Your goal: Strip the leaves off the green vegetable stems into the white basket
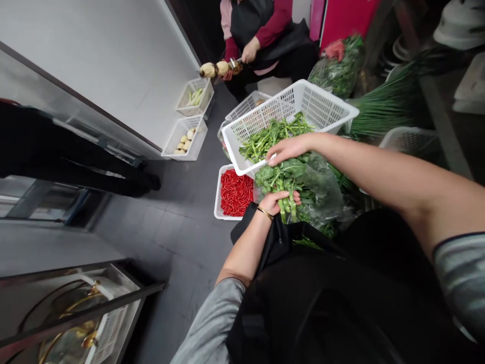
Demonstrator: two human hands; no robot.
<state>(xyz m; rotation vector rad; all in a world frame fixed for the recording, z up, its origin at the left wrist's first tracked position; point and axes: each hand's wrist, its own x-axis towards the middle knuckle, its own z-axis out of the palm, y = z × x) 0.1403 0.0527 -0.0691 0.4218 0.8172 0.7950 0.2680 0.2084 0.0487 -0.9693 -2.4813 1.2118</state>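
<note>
1. Head view: clock directions were taken from the large white basket [326,108]. The leafy green bunch [280,177] lay at 6 o'clock, before its near rim; similar green stalks [275,136] lay inside.
2. The left hand [281,202] was closed, thumb over the stems, round the bunch. The right hand [290,148] was partly spread with fingers bent, by the near rim above the leaves; whether it gripped any could not be told.
3. Probable faults: a hard squeeze by the left hand might have snapped stems; the clear plastic bag [326,184] at 5 o'clock might have snagged leaves; a low swing across the rim might have shed pieces among the red chillies [235,192] at 7 o'clock.
4. Counts: one large basket, one gripped bunch (its overlapping stems uncountable), one clear bag; one chilli basket [218,199], its chillies too many to count; one basket of round pale pieces [185,140] at 9 o'clock, about six showing; one tied bag of greens [337,71] at 1 o'clock; one seated co-worker [252,23] at 11 o'clock, with one lotus root [222,69].
</note>
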